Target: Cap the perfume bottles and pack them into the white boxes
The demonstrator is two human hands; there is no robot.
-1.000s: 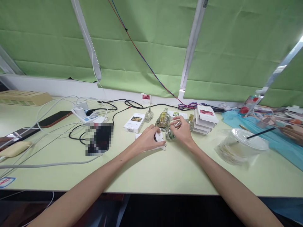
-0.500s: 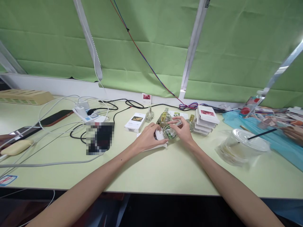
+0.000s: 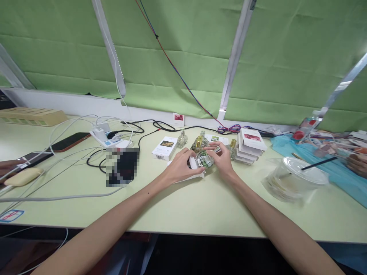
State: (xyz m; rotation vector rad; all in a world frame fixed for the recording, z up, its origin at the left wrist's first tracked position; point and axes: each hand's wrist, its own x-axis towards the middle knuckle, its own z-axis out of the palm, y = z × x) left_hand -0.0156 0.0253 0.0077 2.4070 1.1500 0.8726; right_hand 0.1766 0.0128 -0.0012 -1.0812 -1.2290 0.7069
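Observation:
My left hand [image 3: 183, 165] is closed around a small white carton [image 3: 194, 162] lying on its side, its open end turned to the right. In my right hand [image 3: 222, 158] is a round glass perfume bottle [image 3: 204, 159], gripped near its neck. The bottle lies tilted, its base at the carton's opening; I cannot tell how far inside it is. Behind my hands stand gold-necked perfume bottles [image 3: 198, 143], partly hidden. Another clear bottle [image 3: 182, 139] is upright to their left, beside a closed white box [image 3: 164, 148] with a yellow flower picture.
Stacked white boxes [image 3: 251, 145] stand right of my right hand. Farther right are a lidded plastic cup [image 3: 298, 175] with a black straw and a blue plastic sheet [image 3: 341, 175]. A power strip [image 3: 110, 139] with tangled cables lies left. Other people's hands show at both edges.
The bottle in my right hand has shifted slightly toward the carton's opening and lies closer against it. My left hand keeps its hold on the carton. The whole view has shifted a little.

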